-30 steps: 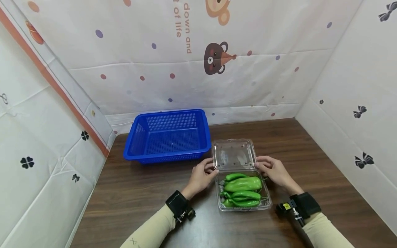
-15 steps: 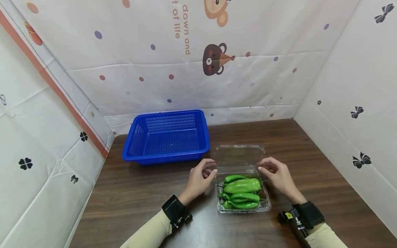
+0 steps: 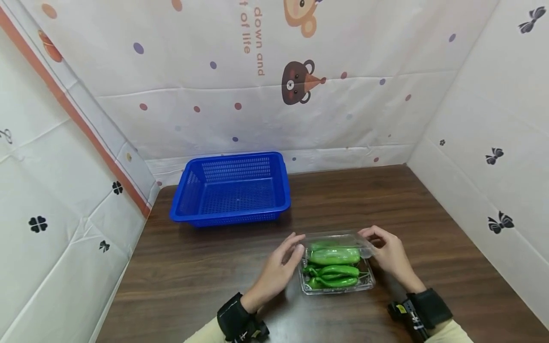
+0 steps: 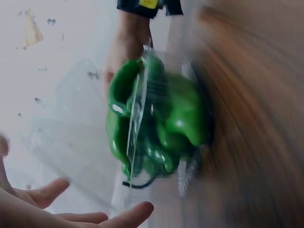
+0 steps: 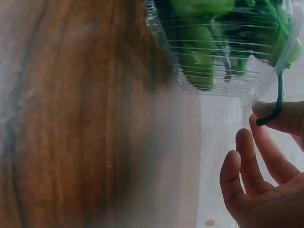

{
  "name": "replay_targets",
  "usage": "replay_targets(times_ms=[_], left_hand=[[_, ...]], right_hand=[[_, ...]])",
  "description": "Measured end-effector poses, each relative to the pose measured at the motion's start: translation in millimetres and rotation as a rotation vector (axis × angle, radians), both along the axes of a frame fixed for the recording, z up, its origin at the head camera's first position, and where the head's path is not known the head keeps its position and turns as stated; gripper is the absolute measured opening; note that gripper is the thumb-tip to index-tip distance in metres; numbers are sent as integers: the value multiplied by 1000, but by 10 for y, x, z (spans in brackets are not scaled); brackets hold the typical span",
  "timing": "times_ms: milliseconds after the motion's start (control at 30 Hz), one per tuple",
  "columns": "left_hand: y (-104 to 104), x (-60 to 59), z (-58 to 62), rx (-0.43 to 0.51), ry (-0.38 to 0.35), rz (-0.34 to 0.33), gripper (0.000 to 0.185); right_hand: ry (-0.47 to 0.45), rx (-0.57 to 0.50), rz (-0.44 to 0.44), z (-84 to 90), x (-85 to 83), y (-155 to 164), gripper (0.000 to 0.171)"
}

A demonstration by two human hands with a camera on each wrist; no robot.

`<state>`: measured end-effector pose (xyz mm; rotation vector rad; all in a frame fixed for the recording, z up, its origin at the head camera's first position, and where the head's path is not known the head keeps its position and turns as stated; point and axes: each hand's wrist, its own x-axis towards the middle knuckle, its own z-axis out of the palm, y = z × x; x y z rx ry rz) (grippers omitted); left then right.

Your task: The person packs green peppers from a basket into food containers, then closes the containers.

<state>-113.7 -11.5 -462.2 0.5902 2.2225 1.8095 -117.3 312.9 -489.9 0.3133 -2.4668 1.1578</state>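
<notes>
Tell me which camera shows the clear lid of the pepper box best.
The head view: the clear lid shows whole and sharp, tilted low over the green peppers, between the left hand and the right hand. The left wrist view blurs it into a streaked sheet. The right wrist view catches only an edge by the fingertips.

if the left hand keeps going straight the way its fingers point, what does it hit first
Probably the clear lid of the clamshell box of green peppers. The left hand has straight fingers aimed up and to the right at the box's near-left corner, very close, though contact can't be told.
</notes>
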Motion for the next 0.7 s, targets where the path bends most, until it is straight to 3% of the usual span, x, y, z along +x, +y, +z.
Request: replay_targets(times_ms=[200, 300, 367, 567, 700], left_hand=[[3, 57, -18, -28, -21, -47, 50], [-1, 67, -51, -36, -33, -72, 53], [-9, 74, -67, -34, -52, -94, 55], [-51, 113, -108, -65, -98, -137, 65], [-69, 170, -154, -99, -119, -141, 71]], right_hand=[[39, 56, -11, 6, 97, -14, 35], [-2, 29, -41, 63, 252, -36, 33], [-93, -39, -61, 131, 377, -58, 31], [-535, -342, -76, 293, 696, -174, 46], [-685, -458, -66, 265, 820, -252, 51]])
